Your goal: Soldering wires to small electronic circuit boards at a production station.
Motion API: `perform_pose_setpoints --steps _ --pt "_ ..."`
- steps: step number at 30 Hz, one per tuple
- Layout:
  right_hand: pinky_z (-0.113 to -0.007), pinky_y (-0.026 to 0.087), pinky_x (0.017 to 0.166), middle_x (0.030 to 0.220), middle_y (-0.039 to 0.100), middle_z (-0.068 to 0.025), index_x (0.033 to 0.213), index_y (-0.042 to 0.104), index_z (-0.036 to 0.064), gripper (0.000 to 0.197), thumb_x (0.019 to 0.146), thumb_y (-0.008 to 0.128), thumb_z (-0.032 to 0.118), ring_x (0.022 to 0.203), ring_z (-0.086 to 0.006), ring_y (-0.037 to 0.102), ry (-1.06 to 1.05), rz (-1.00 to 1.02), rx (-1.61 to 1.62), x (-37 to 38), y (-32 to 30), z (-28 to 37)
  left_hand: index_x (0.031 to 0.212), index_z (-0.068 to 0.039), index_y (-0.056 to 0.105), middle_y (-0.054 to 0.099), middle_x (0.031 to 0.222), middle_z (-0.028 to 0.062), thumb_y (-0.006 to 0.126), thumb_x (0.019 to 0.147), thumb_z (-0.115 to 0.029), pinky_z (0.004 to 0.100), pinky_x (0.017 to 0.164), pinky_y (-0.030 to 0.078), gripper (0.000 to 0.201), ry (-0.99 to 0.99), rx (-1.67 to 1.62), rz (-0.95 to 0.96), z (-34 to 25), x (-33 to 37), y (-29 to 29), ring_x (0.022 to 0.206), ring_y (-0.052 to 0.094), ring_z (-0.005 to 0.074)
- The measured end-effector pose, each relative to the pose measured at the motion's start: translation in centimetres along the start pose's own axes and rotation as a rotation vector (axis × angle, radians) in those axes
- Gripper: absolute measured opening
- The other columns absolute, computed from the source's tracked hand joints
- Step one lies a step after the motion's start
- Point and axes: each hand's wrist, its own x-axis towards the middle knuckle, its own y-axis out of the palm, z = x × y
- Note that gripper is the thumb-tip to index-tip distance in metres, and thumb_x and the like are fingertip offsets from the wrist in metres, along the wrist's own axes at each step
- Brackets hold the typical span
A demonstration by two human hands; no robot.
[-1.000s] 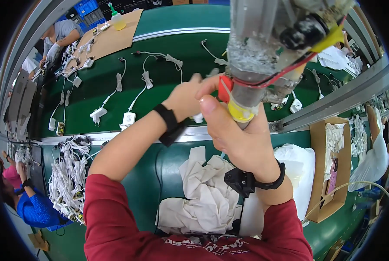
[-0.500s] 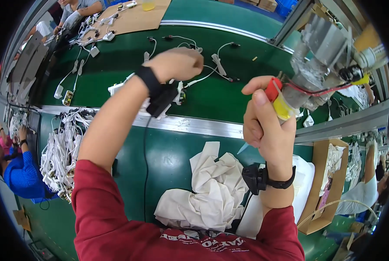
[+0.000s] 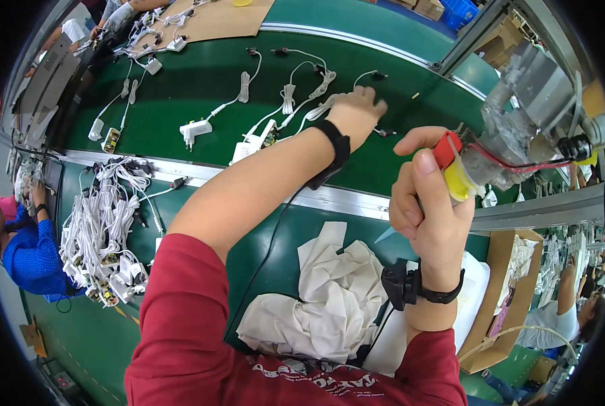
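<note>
My left hand (image 3: pixel 356 115) reaches out over the green conveyor belt (image 3: pixel 201 74) and rests on a white cable with a dark plug (image 3: pixel 319 108), fingers curled over it. My right hand (image 3: pixel 424 210) is raised near the camera and grips a grey hanging power tool (image 3: pixel 512 122) by its red and yellow collar (image 3: pixel 451 166). Red and black wires run along the tool. Both wrists carry black straps. A white adapter with its circuit board showing (image 3: pixel 255 142) lies just left of my left forearm.
More white adapters (image 3: pixel 195 128) and coiled cables lie on the belt. A pile of white cables (image 3: pixel 106 237) sits at left, crumpled white cloth (image 3: pixel 329 298) in front of me, a cardboard box (image 3: pixel 508 291) at right. Other people work at the left and far edges.
My left hand has stretched farther out across the belt onto the white cable. The tool in my right hand has swung to the right and away from the camera.
</note>
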Motion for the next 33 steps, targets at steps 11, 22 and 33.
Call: perform_pose_setpoints --steps 11,22,33 --pt "-0.020 0.022 0.033 0.047 0.034 0.0023 0.097 0.047 -0.0003 0.025 0.093 0.046 0.025 0.035 -0.0032 0.028 0.012 -0.005 0.007 0.1 1.1 -0.6 0.111 -0.003 0.054 0.059 0.096 0.0166 0.049 0.085 -0.015 0.0379 0.075 0.049 0.029 -0.234 -0.349 0.063 2.3 2.3 -0.4 0.094 0.059 0.0297" --pt "-0.018 0.020 0.040 0.057 0.039 0.0074 0.097 0.051 0.0039 0.018 0.090 0.056 0.019 0.044 0.0001 0.031 0.080 0.007 0.111 0.0 1.5 -0.8 0.121 0.003 0.051 0.051 0.122 0.0219 0.045 0.080 -0.063 0.0364 0.093 0.041 0.079 -0.833 -0.036 0.534 9.1 0.4 -1.6 0.112 0.052 0.0300" --pt "-0.020 0.023 0.034 0.048 0.034 0.0022 0.096 0.048 0.0014 0.023 0.094 0.046 0.025 0.036 -0.0041 0.028 0.016 0.035 0.023 -0.6 2.5 -1.0 0.114 0.001 0.056 0.058 0.114 0.0178 0.065 0.074 -0.044 0.0352 0.083 0.049 0.061 -0.661 0.005 0.490 0.2 0.1 3.5 0.103 0.058 0.0298"
